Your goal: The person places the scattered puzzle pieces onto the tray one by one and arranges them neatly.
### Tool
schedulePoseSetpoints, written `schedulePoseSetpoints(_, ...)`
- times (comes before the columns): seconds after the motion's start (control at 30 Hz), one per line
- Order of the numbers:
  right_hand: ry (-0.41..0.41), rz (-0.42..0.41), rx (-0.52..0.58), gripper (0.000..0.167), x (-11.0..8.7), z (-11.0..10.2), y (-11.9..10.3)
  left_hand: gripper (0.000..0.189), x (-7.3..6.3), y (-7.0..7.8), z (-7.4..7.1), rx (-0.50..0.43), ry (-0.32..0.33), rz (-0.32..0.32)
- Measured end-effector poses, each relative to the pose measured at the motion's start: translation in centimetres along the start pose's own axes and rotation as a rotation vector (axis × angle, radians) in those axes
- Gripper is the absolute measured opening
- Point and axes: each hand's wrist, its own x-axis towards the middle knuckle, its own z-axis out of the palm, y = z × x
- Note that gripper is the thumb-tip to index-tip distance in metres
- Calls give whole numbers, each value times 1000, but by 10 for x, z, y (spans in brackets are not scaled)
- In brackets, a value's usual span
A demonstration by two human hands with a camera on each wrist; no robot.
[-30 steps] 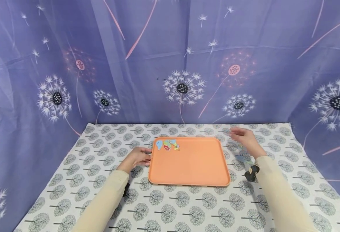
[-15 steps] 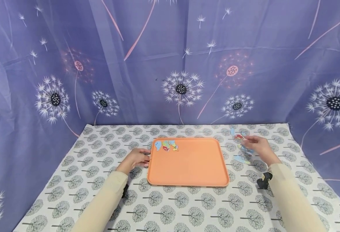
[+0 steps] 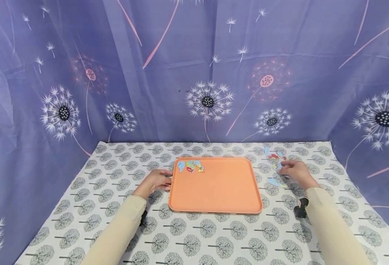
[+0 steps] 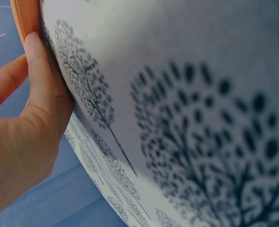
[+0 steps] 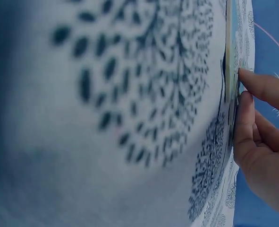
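My left hand (image 3: 158,179) touches the left edge of an orange tray (image 3: 221,191), fingertips against its rim. The left wrist view shows a fingertip on the tray's orange rim (image 4: 26,16). Three small coloured puzzle pieces (image 3: 190,166) lie in the tray's back left corner. On the cloth to the right, my right hand (image 3: 295,171) is at a light-blue piece (image 3: 279,166), thumb and index finger (image 5: 264,87) close together and partly covering it. Whether they pinch it I cannot tell. A longer blue piece (image 3: 276,183) lies just nearer.
Further coloured pieces, including a red-and-blue one (image 3: 274,156), lie behind the right hand. A white cloth (image 3: 194,239) printed with trees covers the table. A purple dandelion curtain (image 3: 161,92) hangs along the back and sides. Small black devices (image 3: 301,208) sit at the wrists.
My right hand moved from beside the tray's back right corner to the right and nearer, reaching the loose pieces, then shifted slightly left and down. The left hand and tray stayed put.
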Motion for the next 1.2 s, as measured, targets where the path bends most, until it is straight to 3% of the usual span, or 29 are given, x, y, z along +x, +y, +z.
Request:
schedulePoseSetpoints(0.2,6,12,40,66,4,2,-1,41,0,-1,-1,3,5,9)
schedulePoseSetpoints(0.57,86,-32,-5,58,2,7,-9,43,0,0,-3,-10,-3,18)
schedulePoseSetpoints(0.9,162,-39,127,48,8,12,-14,43,1,-1,0,-9,-1,31)
schedulePoseSetpoints(1.0,154,-28,221,50,11,15,-21,43,1,-2,0,-10,-1,30)
schedulePoseSetpoints(1.2,99,-34,306,54,11,21,-40,43,0,0,0,-15,-1,21)
